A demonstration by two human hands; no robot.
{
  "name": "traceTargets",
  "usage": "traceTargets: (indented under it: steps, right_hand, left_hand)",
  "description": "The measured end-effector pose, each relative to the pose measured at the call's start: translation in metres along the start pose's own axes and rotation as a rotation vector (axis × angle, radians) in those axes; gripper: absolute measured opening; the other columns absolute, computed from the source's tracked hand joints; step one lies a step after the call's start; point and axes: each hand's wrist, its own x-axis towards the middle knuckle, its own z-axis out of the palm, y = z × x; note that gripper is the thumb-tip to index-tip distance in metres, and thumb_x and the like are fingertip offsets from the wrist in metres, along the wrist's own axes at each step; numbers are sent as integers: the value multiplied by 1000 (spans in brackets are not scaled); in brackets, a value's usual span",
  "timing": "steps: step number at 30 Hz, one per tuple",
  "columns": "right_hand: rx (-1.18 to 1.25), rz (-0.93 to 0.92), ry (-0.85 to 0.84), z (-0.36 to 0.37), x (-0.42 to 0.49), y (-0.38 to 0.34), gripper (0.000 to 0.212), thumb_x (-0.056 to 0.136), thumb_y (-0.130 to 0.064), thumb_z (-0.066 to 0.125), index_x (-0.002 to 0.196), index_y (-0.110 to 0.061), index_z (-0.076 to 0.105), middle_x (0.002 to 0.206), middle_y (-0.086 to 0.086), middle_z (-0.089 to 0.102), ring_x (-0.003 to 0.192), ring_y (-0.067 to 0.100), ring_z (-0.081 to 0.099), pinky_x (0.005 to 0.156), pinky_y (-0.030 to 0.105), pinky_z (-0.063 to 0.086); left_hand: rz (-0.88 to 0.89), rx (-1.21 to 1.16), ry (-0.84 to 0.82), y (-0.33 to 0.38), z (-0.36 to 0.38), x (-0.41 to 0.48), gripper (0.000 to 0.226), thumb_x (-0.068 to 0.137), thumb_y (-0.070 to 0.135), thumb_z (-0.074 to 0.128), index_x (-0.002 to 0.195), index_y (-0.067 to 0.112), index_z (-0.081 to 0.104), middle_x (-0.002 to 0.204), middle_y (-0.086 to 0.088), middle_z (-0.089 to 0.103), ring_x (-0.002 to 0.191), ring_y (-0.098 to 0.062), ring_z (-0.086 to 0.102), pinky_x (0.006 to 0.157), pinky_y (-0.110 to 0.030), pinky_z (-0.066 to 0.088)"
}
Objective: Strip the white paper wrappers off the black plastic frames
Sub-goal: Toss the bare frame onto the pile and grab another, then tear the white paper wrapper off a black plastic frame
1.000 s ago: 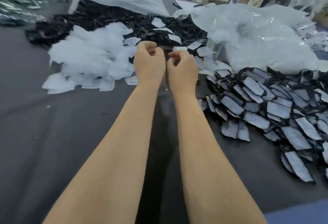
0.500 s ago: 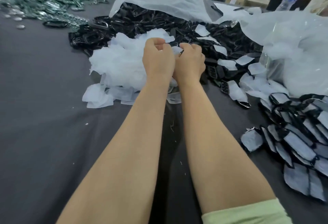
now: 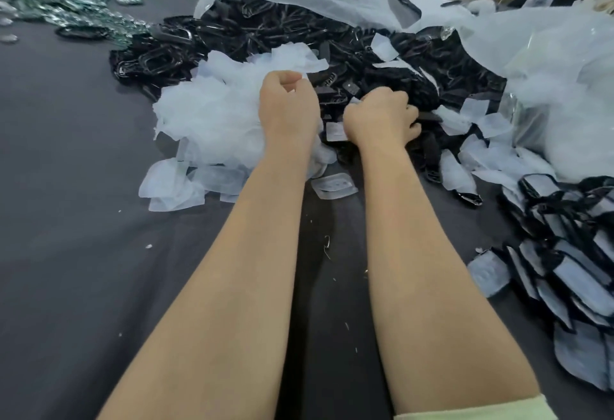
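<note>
Two hands are out over the dark bench [image 3: 66, 220], a little apart. The left hand [image 3: 287, 110] is fisted beside the one heap of white wrappers [image 3: 212, 120]; I cannot tell whether it holds one. The right hand [image 3: 382, 117] curls round one black frame [image 3: 432, 117], at the near edge of the heap of bare frames [image 3: 265, 34]. To the right lies one pile of wrapped frames [image 3: 571, 280], too many to count.

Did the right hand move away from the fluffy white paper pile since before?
Yes. The right hand has moved right, away from the white wrapper pile and the left hand, and is now over the black frames.
</note>
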Motion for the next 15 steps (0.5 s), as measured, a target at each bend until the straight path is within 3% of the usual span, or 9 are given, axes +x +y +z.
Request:
traceTargets:
  steps: [2, 4, 6, 8, 10, 12, 15]
  right_hand:
    - [13, -102, 101, 2, -5, -5, 32, 95, -27, 43, 121, -17, 57, 140, 10, 40, 133, 32, 30, 111, 48, 25]
    - [60, -268, 121, 6, -11, -13, 33, 95, -24, 42, 124, -18, 57, 138, 7, 45, 131, 29, 36, 107, 44, 32]
    - [55, -415, -20, 14, -14, -20, 35, 95, -19, 42, 127, -21, 55, 146, 2, 40, 138, 25, 29, 113, 48, 24]
    - [-11, -433, -148, 19, -14, -24, 33, 96, -19, 39, 122, -24, 60, 150, 0, 36, 143, 23, 22, 114, 56, 9]
    - [-15, -331, -127, 16, -8, -21, 33, 94, -21, 37, 111, -21, 66, 137, 3, 51, 136, 25, 35, 114, 58, 7]
    - [-11, -195, -41, 9, -4, -13, 33, 93, -23, 38, 108, -14, 66, 124, 6, 59, 127, 29, 45, 115, 56, 9]
    - [-32, -76, 41, 2, -1, -10, 34, 93, -24, 42, 120, -8, 57, 133, 11, 52, 131, 32, 40, 116, 54, 14]
  left_hand:
    - [-17, -32, 4, 4, 0, -1, 15, 92, 7, 42, 101, 15, 51, 86, 4, 51, 69, -11, 47, 59, -19, 38]
    - [-33, -60, 12, 8, -2, -1, 15, 93, 8, 42, 103, 13, 52, 93, 0, 54, 77, -14, 49, 65, -22, 42]
    - [-60, -97, 21, 12, -4, -1, 23, 93, 8, 42, 113, 3, 53, 101, -12, 58, 85, -24, 53, 77, -36, 46]
    - [-99, -97, 32, 15, -6, -2, 37, 92, 6, 40, 125, -10, 47, 119, -32, 56, 97, -44, 54, 87, -50, 47]
    - [-95, -81, 40, 15, -8, -1, 38, 92, 8, 40, 128, -4, 47, 126, -26, 56, 88, -31, 56, 91, -47, 48]
    - [-84, -87, 38, 12, -8, 1, 34, 94, 12, 41, 127, 7, 47, 109, -10, 58, 73, -11, 48, 68, -30, 49]
    - [-109, -103, 38, 11, -7, 4, 34, 94, 13, 40, 127, 10, 46, 92, 4, 47, 62, -4, 41, 52, -18, 33]
